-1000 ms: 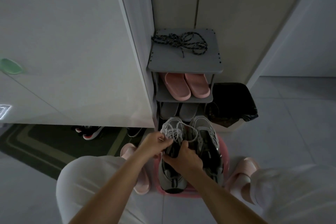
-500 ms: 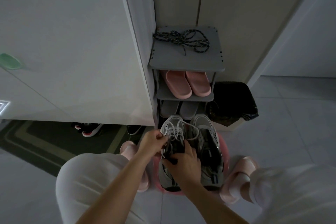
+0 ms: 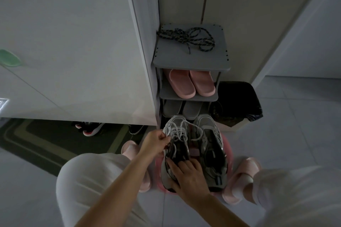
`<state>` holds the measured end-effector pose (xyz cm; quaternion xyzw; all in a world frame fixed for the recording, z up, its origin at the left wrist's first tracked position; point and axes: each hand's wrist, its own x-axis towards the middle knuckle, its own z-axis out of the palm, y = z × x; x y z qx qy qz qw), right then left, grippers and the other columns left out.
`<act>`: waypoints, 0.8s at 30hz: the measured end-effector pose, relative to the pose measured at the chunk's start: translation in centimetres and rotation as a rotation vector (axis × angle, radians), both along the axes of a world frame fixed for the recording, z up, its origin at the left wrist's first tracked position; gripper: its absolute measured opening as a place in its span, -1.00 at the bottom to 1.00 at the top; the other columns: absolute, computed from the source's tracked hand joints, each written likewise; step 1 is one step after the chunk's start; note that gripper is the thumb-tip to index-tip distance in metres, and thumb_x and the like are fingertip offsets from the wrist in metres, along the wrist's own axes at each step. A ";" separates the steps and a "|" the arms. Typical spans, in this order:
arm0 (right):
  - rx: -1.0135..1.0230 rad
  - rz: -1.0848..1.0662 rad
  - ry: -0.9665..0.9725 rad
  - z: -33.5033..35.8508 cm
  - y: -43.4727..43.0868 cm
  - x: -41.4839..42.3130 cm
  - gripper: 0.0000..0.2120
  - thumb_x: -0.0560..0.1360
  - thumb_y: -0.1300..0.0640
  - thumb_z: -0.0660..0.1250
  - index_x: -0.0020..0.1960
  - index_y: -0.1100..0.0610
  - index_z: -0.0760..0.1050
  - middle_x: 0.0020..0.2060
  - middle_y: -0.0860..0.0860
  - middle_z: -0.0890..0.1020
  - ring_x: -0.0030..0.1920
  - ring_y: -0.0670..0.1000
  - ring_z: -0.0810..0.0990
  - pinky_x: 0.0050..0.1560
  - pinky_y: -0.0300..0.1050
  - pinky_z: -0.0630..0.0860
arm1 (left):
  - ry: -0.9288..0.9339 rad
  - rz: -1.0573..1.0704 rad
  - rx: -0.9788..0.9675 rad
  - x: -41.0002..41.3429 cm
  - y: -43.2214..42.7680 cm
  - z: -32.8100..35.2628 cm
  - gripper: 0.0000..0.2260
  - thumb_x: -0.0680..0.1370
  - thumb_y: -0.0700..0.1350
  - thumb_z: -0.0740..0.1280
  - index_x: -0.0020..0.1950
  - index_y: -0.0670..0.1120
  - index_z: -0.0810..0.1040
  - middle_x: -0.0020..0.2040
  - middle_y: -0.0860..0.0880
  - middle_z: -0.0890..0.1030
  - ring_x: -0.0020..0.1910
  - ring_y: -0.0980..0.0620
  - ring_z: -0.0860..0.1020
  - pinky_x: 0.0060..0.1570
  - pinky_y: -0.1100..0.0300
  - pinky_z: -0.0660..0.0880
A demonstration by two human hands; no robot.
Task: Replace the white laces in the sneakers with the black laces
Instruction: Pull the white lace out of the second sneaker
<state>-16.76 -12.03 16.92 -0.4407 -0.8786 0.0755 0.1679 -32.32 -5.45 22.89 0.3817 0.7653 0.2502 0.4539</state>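
Two grey sneakers stand side by side on a pink stool [image 3: 224,141] between my knees. The left sneaker [image 3: 172,154] carries loosened white laces [image 3: 178,131]; the right sneaker [image 3: 212,149] shows none that I can make out. My left hand [image 3: 156,143] pinches a strand of the white laces at the left sneaker's left side. My right hand [image 3: 188,173] lies over that sneaker's heel opening, fingers curled into the collar. The black laces [image 3: 186,37] lie in a loose tangle on the top shelf of the grey shoe rack [image 3: 191,61].
Pink slippers [image 3: 191,83] and grey slippers [image 3: 181,108] fill the rack's lower shelves. A bin with a black bag [image 3: 238,103] stands right of the rack. A white cabinet door [image 3: 73,42] is at left, with dark shoes [image 3: 88,128] and a green mat [image 3: 36,138] beneath.
My right hand slid down from the laces to the left sneaker's heel. My left hand kept pinching the white lace and drew it slightly leftward.
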 end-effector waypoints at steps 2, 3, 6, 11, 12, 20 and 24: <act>-0.080 -0.018 0.016 0.1 0.1 0.0 -0.52 0.33 -0.14 0.25 0.22 -0.04 0.53 -0.31 -0.17 0.54 -0.24 -0.10 0.52 0.06 -0.18 0.27 | -0.008 0.002 -0.008 0.0 0.0 0.0 -0.76 0.50 -0.10 0.40 -0.31 -0.11 0.43 -0.33 -0.10 0.55 -0.25 -0.16 0.63 -0.16 -0.19 0.59; -0.127 -0.032 0.041 0.3 0.1 -0.1 -0.53 0.33 -0.14 0.24 0.21 -0.07 0.53 -0.32 -0.20 0.53 -0.24 -0.13 0.51 0.07 -0.20 0.25 | -0.015 0.003 -0.010 0.0 0.0 -0.1 -0.76 0.50 -0.10 0.40 -0.31 -0.12 0.44 -0.32 -0.10 0.56 -0.25 -0.14 0.62 -0.16 -0.19 0.59; -0.253 -0.052 0.128 0.5 0.4 -0.4 -0.57 0.32 -0.14 0.25 0.15 -0.10 0.55 -0.38 -0.21 0.53 -0.24 -0.20 0.47 0.03 -0.27 0.22 | -0.014 0.009 -0.013 -0.1 -0.1 0.0 -0.78 0.50 -0.09 0.40 -0.29 -0.12 0.46 -0.23 -0.18 0.62 -0.16 -0.19 0.65 -0.14 -0.18 0.60; -0.325 -0.073 0.209 0.4 0.8 -0.5 -0.59 0.28 -0.13 0.26 0.09 -0.09 0.59 -0.37 -0.23 0.56 -0.20 -0.21 0.43 -0.01 -0.33 0.17 | -0.021 0.021 0.040 -0.3 0.3 0.0 -0.77 0.52 -0.16 0.37 -0.32 -0.11 0.45 -0.31 -0.07 0.62 -0.25 0.00 0.65 -0.10 -0.06 0.62; -0.329 -0.077 0.218 0.3 0.8 -0.5 -0.59 0.28 -0.13 0.26 0.09 -0.08 0.60 -0.37 -0.23 0.56 -0.20 -0.21 0.43 0.00 -0.33 0.18 | -0.010 0.027 0.068 -0.6 0.7 0.4 -0.77 0.53 -0.17 0.35 -0.32 -0.11 0.45 -0.33 -0.03 0.62 -0.30 0.07 0.64 -0.16 0.02 0.62; -0.343 -0.078 0.207 -0.3 0.8 -0.5 -0.58 0.27 -0.14 0.28 0.10 -0.09 0.59 -0.39 -0.22 0.51 -0.24 -0.22 0.44 0.02 -0.32 0.22 | -0.179 0.223 0.156 -2.8 2.1 3.3 -0.86 0.57 -0.12 0.30 -0.18 -0.08 0.51 -0.14 -0.12 0.65 -0.22 0.00 0.61 -0.30 0.19 0.53; -0.334 -0.078 0.240 -0.3 0.8 -0.6 -0.59 0.27 -0.12 0.28 0.11 -0.11 0.56 -0.39 -0.20 0.55 -0.25 -0.21 0.47 -0.01 -0.31 0.21 | -0.088 -0.041 -0.043 -0.5 -0.8 0.4 -0.86 0.49 -0.06 0.41 -0.24 -0.05 0.55 -0.29 -0.02 0.60 -0.27 0.04 0.57 -0.22 0.12 0.54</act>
